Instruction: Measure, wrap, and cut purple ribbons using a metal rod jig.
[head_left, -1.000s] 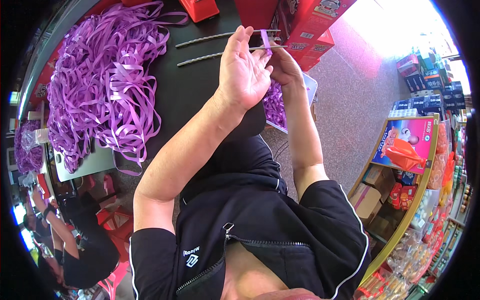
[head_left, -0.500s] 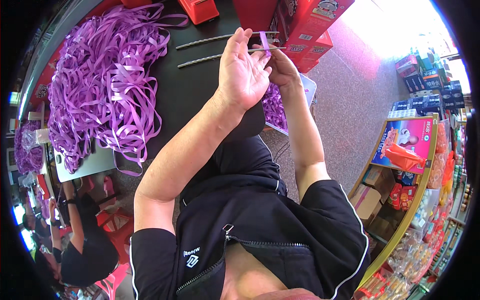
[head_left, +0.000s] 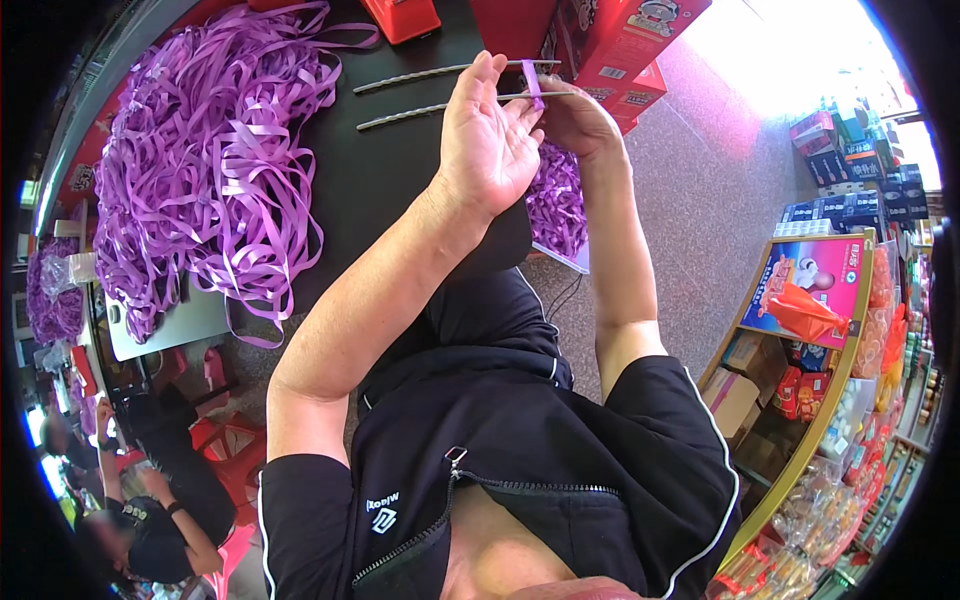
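Note:
Two thin twisted metal rods (head_left: pixel 405 118) stick out side by side over the black table. A short purple ribbon (head_left: pixel 532 80) passes across both rods near their right ends. My left hand (head_left: pixel 488 145) is at the rods, two fingers stretched upward and the others bent against the lower end of this ribbon. On the other side, my right hand (head_left: pixel 580 120) has its fingers curled at the ribbon and the lower rod; its fingertips are partly hidden. Purple ribbon strips (head_left: pixel 556 205) fill a pale container below my right hand.
A large heap of purple ribbon (head_left: pixel 215 170) covers the left of the black table (head_left: pixel 365 190). Red boxes (head_left: pixel 625 45) stand beyond my hands, beside a red container (head_left: pixel 402 18). Display shelves (head_left: pixel 790 400) line the right. People (head_left: pixel 165 480) sit at lower left near red stools.
My right hand has shifted slightly up and to the right, its forearm swinging outward. The left hand and rods stay nearly still. At lower left, a person's arms have moved.

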